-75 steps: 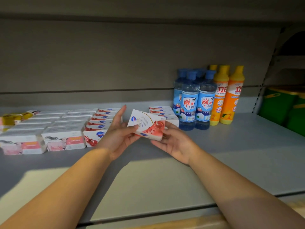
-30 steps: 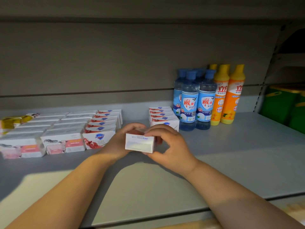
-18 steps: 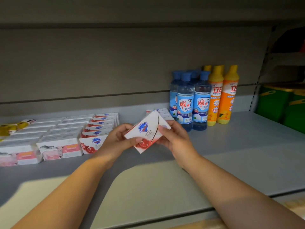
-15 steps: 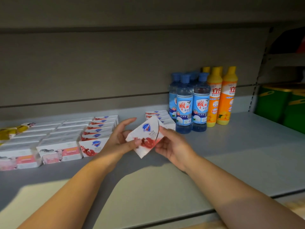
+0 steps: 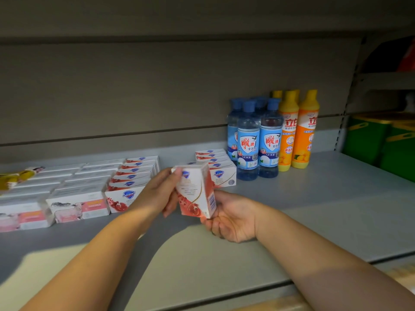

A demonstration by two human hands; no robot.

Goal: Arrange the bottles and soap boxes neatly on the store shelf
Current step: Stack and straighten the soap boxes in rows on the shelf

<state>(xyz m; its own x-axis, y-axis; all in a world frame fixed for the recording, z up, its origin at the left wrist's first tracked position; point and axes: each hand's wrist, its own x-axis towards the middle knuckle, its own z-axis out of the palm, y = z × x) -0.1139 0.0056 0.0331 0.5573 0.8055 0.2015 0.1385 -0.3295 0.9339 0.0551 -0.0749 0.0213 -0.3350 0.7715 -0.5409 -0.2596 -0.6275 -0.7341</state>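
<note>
Shelf [image 5: 336, 209]: front strip and right side lie open to the edge. Bottles [image 5: 248, 140] stand at rear right. Boxes [image 5: 134, 173] sit in rows at left, with a gap before the short row [image 5: 215, 162]. One box [image 5: 197, 191] is held upright before that gap. The left hand [image 5: 155, 194] grip clamps its top, the right hand [image 5: 231, 216] its base.

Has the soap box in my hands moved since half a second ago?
Yes. The held soap box has turned from a tilt to standing on its short end, still just left of the right soap stack.
</note>
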